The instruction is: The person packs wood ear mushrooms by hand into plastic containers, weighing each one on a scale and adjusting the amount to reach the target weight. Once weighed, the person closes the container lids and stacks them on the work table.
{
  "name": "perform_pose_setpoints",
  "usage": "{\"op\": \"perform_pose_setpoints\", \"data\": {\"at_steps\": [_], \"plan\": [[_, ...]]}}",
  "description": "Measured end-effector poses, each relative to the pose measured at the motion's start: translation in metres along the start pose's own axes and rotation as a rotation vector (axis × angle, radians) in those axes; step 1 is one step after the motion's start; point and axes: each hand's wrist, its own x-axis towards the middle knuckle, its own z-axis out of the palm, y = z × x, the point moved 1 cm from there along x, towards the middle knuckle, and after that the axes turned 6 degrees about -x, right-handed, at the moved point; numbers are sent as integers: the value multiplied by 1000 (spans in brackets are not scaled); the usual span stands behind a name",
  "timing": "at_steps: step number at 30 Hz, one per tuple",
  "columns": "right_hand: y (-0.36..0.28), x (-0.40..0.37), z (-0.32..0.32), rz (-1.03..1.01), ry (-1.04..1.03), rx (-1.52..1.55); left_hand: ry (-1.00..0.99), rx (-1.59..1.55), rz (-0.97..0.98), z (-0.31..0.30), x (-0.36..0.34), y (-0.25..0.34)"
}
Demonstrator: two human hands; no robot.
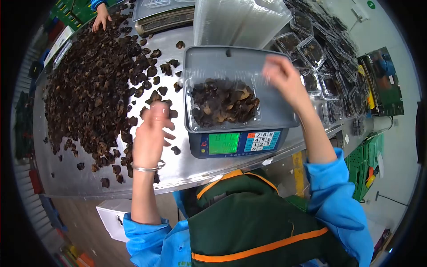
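Note:
On the grey digital scale [289, 116] sits a clear plastic tray [190, 116] filled with dark, curled wood ear mushrooms [227, 104]. My left hand [152, 133], with a bracelet at the wrist, is over the table left of the scale, near loose mushrooms. Its fingers look apart and hold nothing visible, though the tips are blurred. To the right of the tray, my right hand [287, 82] hovers above the scale's pan, apart from the tray. Motion smears its fingers, but a gap shows between them with nothing in it. The green display [223, 143] is lit; its digits are too faint to read.
A large heap of loose mushrooms [93, 93] spreads across the metal table [178, 167]. Behind the scale stands a stack of clear trays [240, 22]; packed clear boxes [329, 84] pile up at right. Another person's hand [102, 18] touches the heap near a second scale [164, 22].

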Motion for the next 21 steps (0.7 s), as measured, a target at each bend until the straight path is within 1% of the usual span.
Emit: {"op": "perform_pose_setpoints", "data": {"at_steps": [2,4,5,6,7,8,9,11,12,13,14,15,16,18,20,21], "plan": [[25,-35,-5,12,-288,-355,-236,64,-100,17,9,-16],[18,-57,-1,617,-551,116,-351,-160,-89,24,17,-43],[21,-62,2,612,-503,234,-336,-249,-154,24,16,-45],[27,-66,3,604,-457,353,-335,-322,-229,23,13,-35],[32,-67,2,602,-485,435,-354,-374,-285,21,13,-29],[33,-68,0,596,-472,447,-368,-425,-337,21,14,-25],[32,-70,1,602,-490,480,-388,-380,-288,24,15,-26],[34,-71,3,621,-530,560,-387,-369,-289,28,20,-31],[32,-71,6,633,-515,573,-382,-386,-299,30,23,-34],[37,-72,11,567,-478,585,-347,-434,-348,35,22,-27],[44,-74,13,504,-431,595,-275,-377,-332,45,21,-22],[46,-76,8,490,-386,612,-305,-358,-287,50,19,-18],[52,-79,-3,449,-354,626,-350,-346,-236,58,17,-13],[46,-88,-50,419,-293,663,-361,-354,-162,88,3,20],[68,-101,-78,293,-26,978,-449,-390,-10,130,-8,50],[61,-100,-83,222,144,1182,-519,-413,-12,157,-11,62]]}}
